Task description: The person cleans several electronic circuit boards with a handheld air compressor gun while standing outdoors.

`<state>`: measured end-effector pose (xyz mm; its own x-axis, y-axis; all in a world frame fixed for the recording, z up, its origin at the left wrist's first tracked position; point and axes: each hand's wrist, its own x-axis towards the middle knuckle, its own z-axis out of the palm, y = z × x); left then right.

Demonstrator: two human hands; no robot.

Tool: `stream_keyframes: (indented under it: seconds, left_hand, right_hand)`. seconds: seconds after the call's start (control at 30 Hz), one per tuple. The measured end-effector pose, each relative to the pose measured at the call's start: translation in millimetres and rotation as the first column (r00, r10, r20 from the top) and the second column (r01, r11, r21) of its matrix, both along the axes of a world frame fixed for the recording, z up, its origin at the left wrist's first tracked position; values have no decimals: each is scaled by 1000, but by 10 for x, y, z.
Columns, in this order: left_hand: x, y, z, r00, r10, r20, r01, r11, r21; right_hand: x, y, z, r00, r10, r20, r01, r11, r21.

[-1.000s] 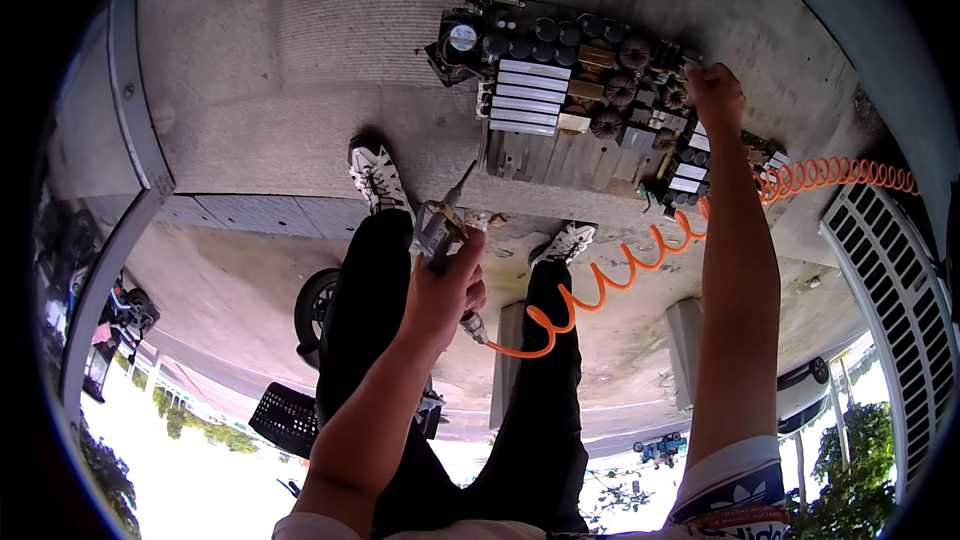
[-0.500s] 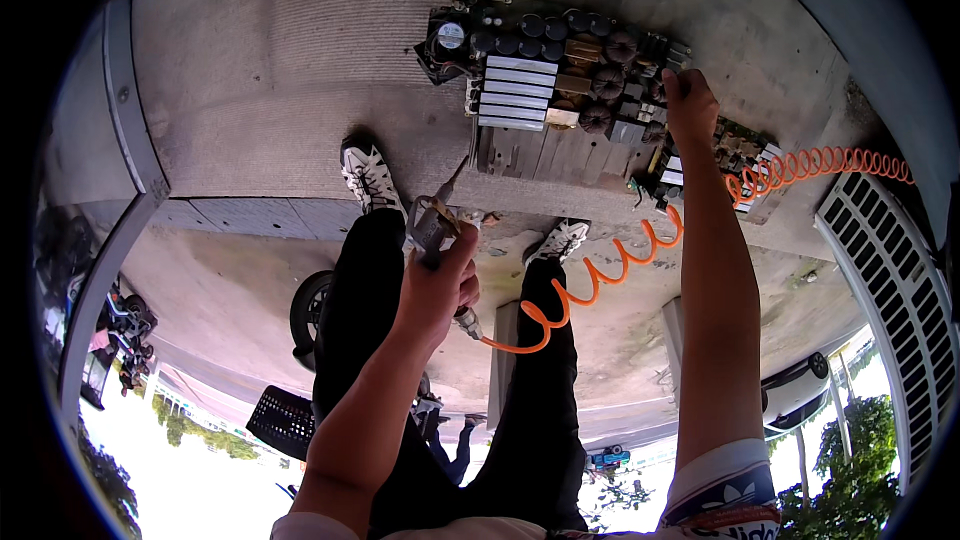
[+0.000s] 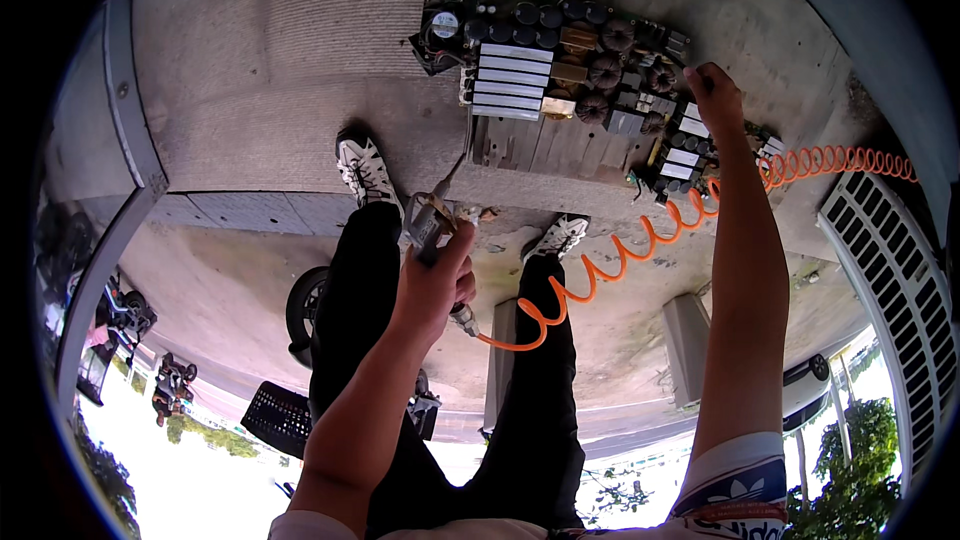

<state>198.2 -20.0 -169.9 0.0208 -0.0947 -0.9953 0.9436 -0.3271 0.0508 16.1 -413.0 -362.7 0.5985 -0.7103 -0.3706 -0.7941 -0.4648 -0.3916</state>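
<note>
My left hand is wrapped round a grey air blow gun, whose thin nozzle points up and away from me. From its lower end a coiled orange air hose runs off to the right. A large circuit board, crowded with black capacitors, copper coils and silvery heat sinks, lies ahead on wooden planks. Just right of its right end is my right hand, fingers curled together. What they hold, if anything, is hidden. Beneath that hand lies a smaller circuit board, partly covered by my forearm.
My feet stand apart, with the left shoe nearer the planks. A white slatted grille rises at right and a metal frame at left. Behind me are a wheel, a black crate and a parked car.
My right hand has moved rightward off the large board's right end, uncovering more of both boards. My left hand keeps the blow gun in nearly the same place. The view has shifted slightly.
</note>
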Motion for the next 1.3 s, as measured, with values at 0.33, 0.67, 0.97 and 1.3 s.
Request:
stream_keyframes:
  seconds: [0.33,0.67,0.97,1.3]
  left_hand:
    - [-118,0,-36,1000,-14,7,14,1000,-11]
    - [-153,-42,-22,999,-35,37,35,999,-6]
    - [-196,-48,-29,998,-40,47,40,999,-3]
    - [-244,-42,-48,996,-62,60,63,998,-19]
  right_hand:
    - [59,65,-44,1000,13,25,-10,994,-113]
    - [9,-30,33,997,42,-60,-42,999,-1]
    - [-31,-31,44,997,-43,71,53,989,-139]
    - [-371,-45,31,980,-189,68,190,982,-19]
